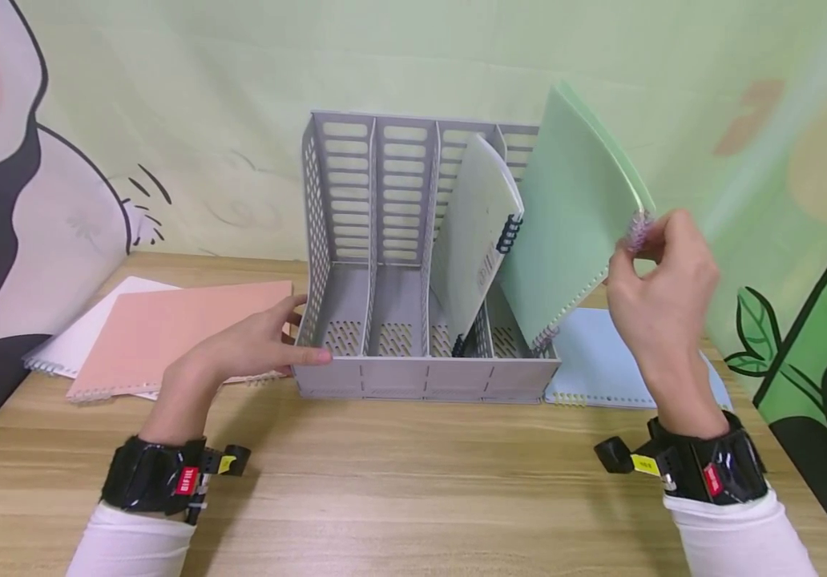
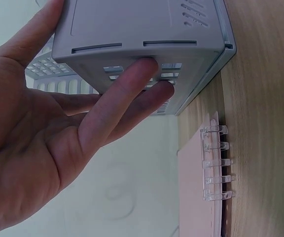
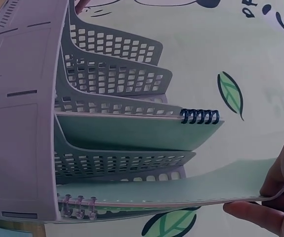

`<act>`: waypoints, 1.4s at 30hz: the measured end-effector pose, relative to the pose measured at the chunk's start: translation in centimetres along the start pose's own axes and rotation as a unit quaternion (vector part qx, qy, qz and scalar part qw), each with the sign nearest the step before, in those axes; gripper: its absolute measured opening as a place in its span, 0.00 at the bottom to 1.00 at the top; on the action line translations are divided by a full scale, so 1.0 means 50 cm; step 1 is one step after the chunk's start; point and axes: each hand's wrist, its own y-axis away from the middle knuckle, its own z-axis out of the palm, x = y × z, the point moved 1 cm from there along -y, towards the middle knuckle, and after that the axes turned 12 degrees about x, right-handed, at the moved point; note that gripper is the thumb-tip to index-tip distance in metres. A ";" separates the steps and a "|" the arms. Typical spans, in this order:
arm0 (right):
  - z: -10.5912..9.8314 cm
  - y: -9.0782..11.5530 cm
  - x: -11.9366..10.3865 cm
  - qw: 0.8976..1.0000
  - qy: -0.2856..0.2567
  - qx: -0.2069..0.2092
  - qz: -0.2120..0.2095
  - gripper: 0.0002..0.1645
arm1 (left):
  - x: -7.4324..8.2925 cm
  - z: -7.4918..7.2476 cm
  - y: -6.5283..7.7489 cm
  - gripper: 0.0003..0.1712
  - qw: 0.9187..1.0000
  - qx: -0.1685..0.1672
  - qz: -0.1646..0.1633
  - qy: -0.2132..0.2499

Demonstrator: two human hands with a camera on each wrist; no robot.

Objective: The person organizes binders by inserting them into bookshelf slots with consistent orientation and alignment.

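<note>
Rack: one grey rack [image 1: 424, 381], four compartments.
Notebooks: five visible; one black-coiled notebook [image 1: 474, 232] in the rack's third compartment from left, one green notebook [image 1: 565, 216] tilted in the fourth, pink notebook [image 1: 161, 336] and white notebook [image 1: 73, 343] at its left, blue notebook [image 1: 594, 353] at its right.
Left hand [image 1: 244, 340]: holds the rack's left front corner, thumb on the rim.
Right hand [image 1: 662, 292]: raised, pinching the green notebook's coil.
Open room: tabletop [image 1: 399, 481] before the rack.
</note>
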 end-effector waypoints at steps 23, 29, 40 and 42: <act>0.045 0.011 0.037 0.995 0.035 -0.063 0.062 0.07 | 0.002 -0.001 0.000 0.64 1.000 0.000 0.004 0.007; 0.048 0.021 0.048 0.992 0.043 -0.078 0.087 0.08 | 0.005 -0.002 0.002 0.64 1.000 0.000 0.001 0.005; 0.058 0.047 0.070 0.990 0.037 -0.091 0.106 0.07 | -0.003 0.001 -0.002 0.65 1.000 -0.001 0.009 -0.004; 0.059 0.050 0.072 0.989 0.035 -0.092 0.109 0.08 | -0.002 0.001 -0.001 0.64 1.000 -0.001 0.014 -0.007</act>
